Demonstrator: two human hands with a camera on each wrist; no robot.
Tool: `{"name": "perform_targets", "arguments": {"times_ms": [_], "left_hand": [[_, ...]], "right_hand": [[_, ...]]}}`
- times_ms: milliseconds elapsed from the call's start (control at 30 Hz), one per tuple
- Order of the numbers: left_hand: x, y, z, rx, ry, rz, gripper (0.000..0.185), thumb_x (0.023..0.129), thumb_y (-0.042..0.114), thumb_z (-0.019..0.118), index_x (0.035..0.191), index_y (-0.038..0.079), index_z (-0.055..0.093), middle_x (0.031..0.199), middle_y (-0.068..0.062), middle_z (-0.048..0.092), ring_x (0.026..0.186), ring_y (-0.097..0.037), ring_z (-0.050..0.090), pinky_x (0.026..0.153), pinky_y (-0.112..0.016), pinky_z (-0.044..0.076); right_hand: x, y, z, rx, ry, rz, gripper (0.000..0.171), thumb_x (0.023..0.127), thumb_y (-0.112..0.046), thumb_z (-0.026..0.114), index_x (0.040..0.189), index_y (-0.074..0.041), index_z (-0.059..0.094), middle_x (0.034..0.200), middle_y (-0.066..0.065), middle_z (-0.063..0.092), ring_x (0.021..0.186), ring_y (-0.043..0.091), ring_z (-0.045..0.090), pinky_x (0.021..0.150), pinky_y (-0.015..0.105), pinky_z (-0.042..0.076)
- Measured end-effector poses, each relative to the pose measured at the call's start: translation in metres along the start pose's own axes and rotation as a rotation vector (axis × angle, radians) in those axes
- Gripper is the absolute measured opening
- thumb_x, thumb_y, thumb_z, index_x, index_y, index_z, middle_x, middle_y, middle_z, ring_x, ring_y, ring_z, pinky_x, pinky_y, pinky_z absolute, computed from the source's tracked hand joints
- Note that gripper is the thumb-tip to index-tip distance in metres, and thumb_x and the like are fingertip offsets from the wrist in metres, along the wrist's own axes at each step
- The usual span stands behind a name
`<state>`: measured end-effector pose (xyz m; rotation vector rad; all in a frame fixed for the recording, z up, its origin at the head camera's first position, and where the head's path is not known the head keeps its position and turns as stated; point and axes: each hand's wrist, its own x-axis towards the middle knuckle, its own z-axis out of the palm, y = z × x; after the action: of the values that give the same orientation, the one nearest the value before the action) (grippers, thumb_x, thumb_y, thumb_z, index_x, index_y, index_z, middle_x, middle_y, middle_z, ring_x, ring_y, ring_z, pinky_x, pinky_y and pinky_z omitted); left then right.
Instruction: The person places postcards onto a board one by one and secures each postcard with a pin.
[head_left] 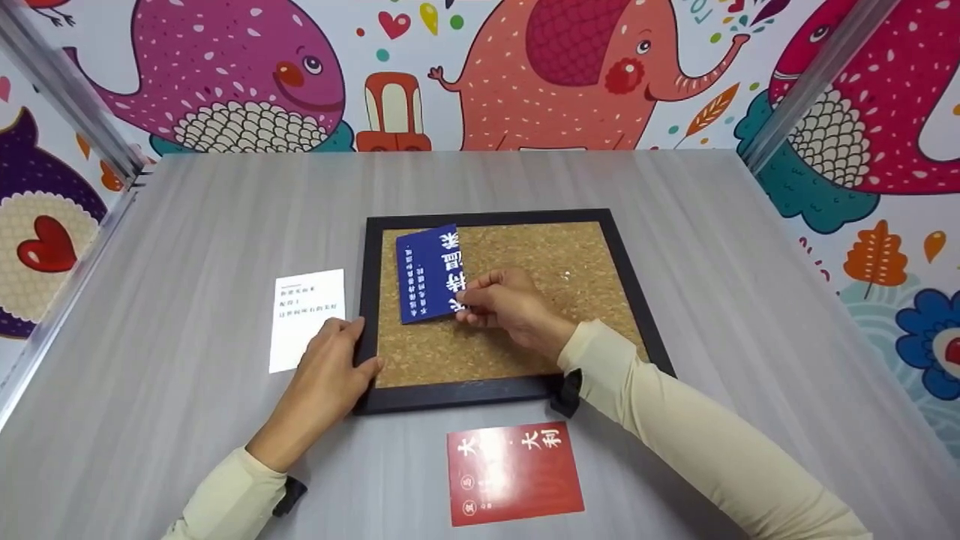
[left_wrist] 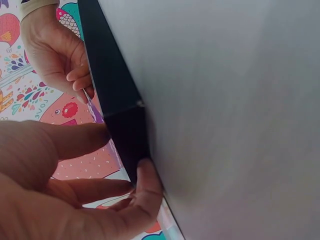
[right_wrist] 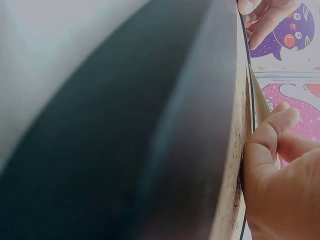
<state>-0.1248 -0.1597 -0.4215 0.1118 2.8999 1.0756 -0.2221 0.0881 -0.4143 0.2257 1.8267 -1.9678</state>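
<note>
A cork board (head_left: 517,352) in a black frame (head_left: 480,391) lies on the table. My right hand (head_left: 511,306) pinches the right edge of a blue card (head_left: 421,274) with white lettering, over the board's left part. In the right wrist view the card (right_wrist: 260,97) slants up from the cork toward the fingers. At the frame's left side my left hand (head_left: 331,365) grips the edge, thumb at the top near the lower left corner. The left wrist view has the fingers against the outer side of the black frame (left_wrist: 120,90).
A white card (head_left: 289,341) with small print lies left of the frame, partly behind my left hand. Below the frame is a red card (head_left: 517,480) with white lettering. Walls with cartoon animals (head_left: 570,90) border the grey table (head_left: 187,225) at the back and sides.
</note>
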Motion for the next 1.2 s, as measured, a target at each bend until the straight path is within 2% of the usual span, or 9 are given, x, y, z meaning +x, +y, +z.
{"name": "perform_targets", "arguments": {"times_ms": [267, 333, 567, 667, 900, 1000, 1167, 1200], "left_hand": [[0.018, -0.043, 0.026, 0.034, 0.081, 0.086, 0.070, 0.095, 0.014, 0.085, 0.148, -0.020, 0.054, 0.132, -0.033, 0.062, 0.126, -0.048, 0.063, 0.107, -0.061, 0.051], [0.017, -0.041, 0.025, 0.035, 0.077, 0.085, 0.069, 0.095, 0.013, 0.085, 0.148, -0.020, 0.054, 0.132, -0.034, 0.062, 0.126, -0.049, 0.064, 0.107, -0.061, 0.051], [0.003, -0.004, 0.003, 0.011, 0.021, 0.031, 0.066, 0.097, 0.005, 0.080, 0.148, -0.024, 0.050, 0.135, -0.039, 0.059, 0.130, -0.053, 0.061, 0.110, -0.062, 0.050], [0.000, 0.003, -0.001, 0.014, 0.012, 0.018, 0.065, 0.098, 0.005, 0.079, 0.148, -0.024, 0.050, 0.135, -0.039, 0.059, 0.130, -0.052, 0.061, 0.110, -0.061, 0.050], [-0.001, 0.003, -0.001, 0.010, 0.014, 0.019, 0.065, 0.098, 0.005, 0.079, 0.149, -0.024, 0.050, 0.134, -0.038, 0.060, 0.127, -0.051, 0.061, 0.109, -0.061, 0.050], [0.003, -0.006, 0.004, 0.008, 0.019, 0.027, 0.066, 0.098, 0.005, 0.080, 0.149, -0.023, 0.050, 0.134, -0.038, 0.059, 0.127, -0.051, 0.061, 0.108, -0.062, 0.050], [0.002, -0.004, 0.004, 0.023, 0.019, 0.026, 0.067, 0.097, 0.006, 0.081, 0.148, -0.024, 0.050, 0.135, -0.038, 0.059, 0.128, -0.052, 0.061, 0.109, -0.062, 0.050], [0.001, 0.001, 0.001, 0.022, 0.012, 0.016, 0.066, 0.097, 0.005, 0.080, 0.148, -0.024, 0.050, 0.135, -0.038, 0.059, 0.129, -0.053, 0.061, 0.110, -0.061, 0.049]], "right_hand": [[0.002, -0.001, 0.002, 0.006, -0.008, 0.007, 0.009, 0.099, 0.011, 0.071, 0.094, 0.003, 0.069, 0.082, 0.013, 0.070, 0.065, 0.016, 0.071, 0.062, 0.022, 0.060], [0.002, -0.001, 0.004, 0.009, -0.007, 0.007, 0.010, 0.098, 0.012, 0.071, 0.093, 0.003, 0.069, 0.081, 0.013, 0.070, 0.064, 0.015, 0.071, 0.061, 0.022, 0.060], [0.004, -0.001, 0.006, 0.008, -0.014, 0.010, 0.011, 0.098, 0.012, 0.071, 0.092, 0.003, 0.070, 0.081, 0.013, 0.071, 0.064, 0.016, 0.072, 0.064, 0.023, 0.062], [0.004, -0.002, 0.006, -0.015, -0.031, 0.010, 0.010, 0.098, 0.011, 0.070, 0.091, 0.004, 0.070, 0.077, 0.012, 0.071, 0.063, 0.016, 0.072, 0.063, 0.023, 0.062], [0.002, -0.007, 0.004, -0.106, -0.048, 0.045, 0.010, 0.100, 0.001, 0.074, 0.090, 0.003, 0.074, 0.071, 0.010, 0.073, 0.054, 0.012, 0.068, 0.053, 0.021, 0.057], [0.001, -0.008, 0.002, -0.161, -0.055, 0.050, 0.013, 0.100, -0.002, 0.076, 0.087, 0.002, 0.075, 0.068, 0.008, 0.072, 0.051, 0.009, 0.064, 0.049, 0.019, 0.052], [0.003, -0.010, -0.002, -0.263, -0.086, 0.046, 0.022, 0.100, -0.008, 0.076, 0.079, -0.001, 0.076, 0.062, 0.003, 0.069, 0.047, 0.006, 0.058, 0.045, 0.018, 0.045], [0.003, -0.011, -0.002, -0.285, -0.090, 0.043, 0.024, 0.100, -0.009, 0.077, 0.078, -0.002, 0.076, 0.061, 0.003, 0.068, 0.047, 0.006, 0.057, 0.044, 0.018, 0.044]]}}
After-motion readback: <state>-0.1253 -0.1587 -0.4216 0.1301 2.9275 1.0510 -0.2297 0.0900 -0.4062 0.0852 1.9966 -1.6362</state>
